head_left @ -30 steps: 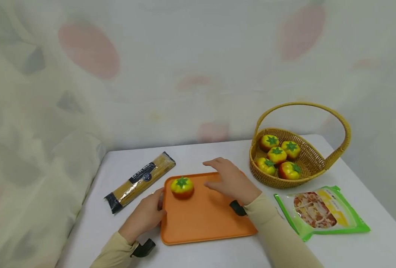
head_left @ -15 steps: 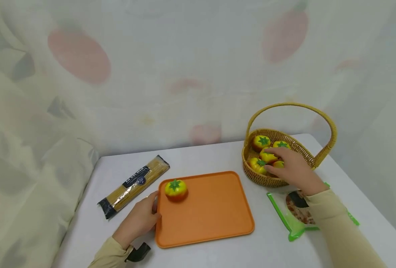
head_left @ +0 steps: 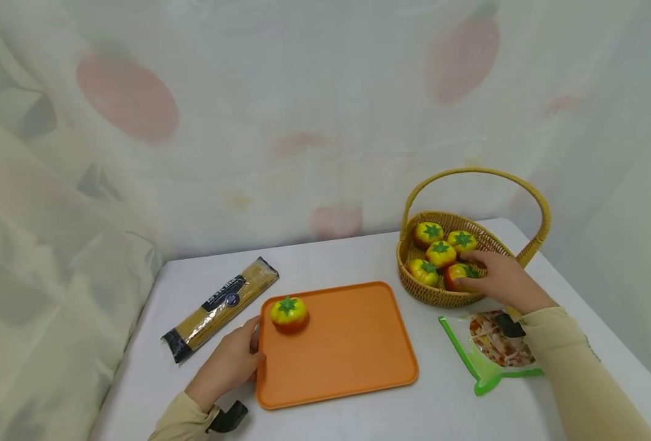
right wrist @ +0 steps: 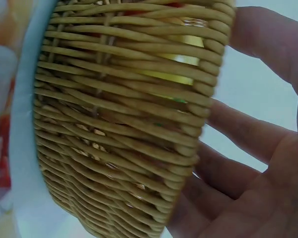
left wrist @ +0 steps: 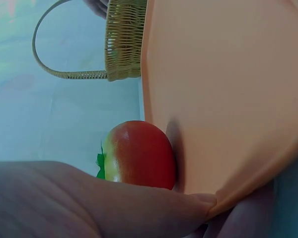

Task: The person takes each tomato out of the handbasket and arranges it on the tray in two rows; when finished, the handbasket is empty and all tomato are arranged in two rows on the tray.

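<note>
Reaching into the wicker basket [head_left: 515, 260], the right hand [head_left: 498, 280] is seen with its fingers curled over the reddest tomato [head_left: 457, 274], which lies at the near side of the basket, at about 9 o'clock from the palm. Whether the fruit is fully gripped cannot be told from the head view; in the right wrist view the fingers [right wrist: 248, 134] are spread wide beyond the woven basket wall [right wrist: 119, 129], and the tomato is hidden behind the weave. Three more tomatoes are held in the basket: one at 12 o'clock [head_left: 428, 233], one at the centre [head_left: 441, 253] and one at 8 o'clock [head_left: 422, 270].

The left hand [head_left: 228, 364] is placed at the 9 o'clock edge of the orange tray [head_left: 342, 355], with the thumb laid on the rim and the fingers tucked under it, so the tray edge is pinched. A single tomato [head_left: 289, 313] is set on the tray at its 10 o'clock corner, just beside that hand; in the left wrist view this fruit [left wrist: 139, 154] is seen close against the thumb.

A packet of spaghetti [head_left: 220, 308] lies on the white table [head_left: 336, 257] at 10 o'clock from the tray. A green-edged food pouch [head_left: 490, 349] lies at 3 o'clock from the tray, partly covered by the right sleeve [head_left: 573, 373].
</note>
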{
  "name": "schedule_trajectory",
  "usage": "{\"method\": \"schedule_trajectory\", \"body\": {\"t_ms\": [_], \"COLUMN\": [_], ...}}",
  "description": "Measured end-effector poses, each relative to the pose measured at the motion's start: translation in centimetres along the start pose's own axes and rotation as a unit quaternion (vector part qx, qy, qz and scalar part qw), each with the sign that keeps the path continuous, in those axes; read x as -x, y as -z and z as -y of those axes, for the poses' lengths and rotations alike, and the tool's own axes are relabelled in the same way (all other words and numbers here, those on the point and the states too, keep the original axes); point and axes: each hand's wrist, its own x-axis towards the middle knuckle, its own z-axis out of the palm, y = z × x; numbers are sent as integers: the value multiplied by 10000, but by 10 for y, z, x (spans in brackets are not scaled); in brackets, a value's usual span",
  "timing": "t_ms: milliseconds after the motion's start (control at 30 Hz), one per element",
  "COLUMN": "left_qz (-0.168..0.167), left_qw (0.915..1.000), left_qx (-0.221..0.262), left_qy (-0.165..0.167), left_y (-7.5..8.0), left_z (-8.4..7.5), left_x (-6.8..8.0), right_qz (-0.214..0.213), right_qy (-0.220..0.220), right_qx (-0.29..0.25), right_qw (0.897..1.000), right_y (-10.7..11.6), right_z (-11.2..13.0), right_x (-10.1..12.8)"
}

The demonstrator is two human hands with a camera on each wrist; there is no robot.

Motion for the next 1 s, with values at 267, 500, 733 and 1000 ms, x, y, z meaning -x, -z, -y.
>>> {"method": "schedule_trajectory", "body": {"t_ms": [267,500,733,1000], "left_qz": [8,-31,-56,-48], "left_qw": [10000,10000,10000,10000], "left_qx": [77,39,38,-14], "left_qy": [-39,-25,-26,17], "left_y": [0,0,0,0], "left_z": [-1,-1,-5,-6], "left_x": [0,1,4,4], "right_qz": [157,161,114,-200], "right_qy": [-85,-149,-129,-4], "right_qx": [-8,38,82,173], "right_qw": [9998,9998,9998,9996], "right_y": [-6,-11,-5,13], "right_z": [1,-3,-7,4], "right_x": [-1,-7,-7,-1]}}
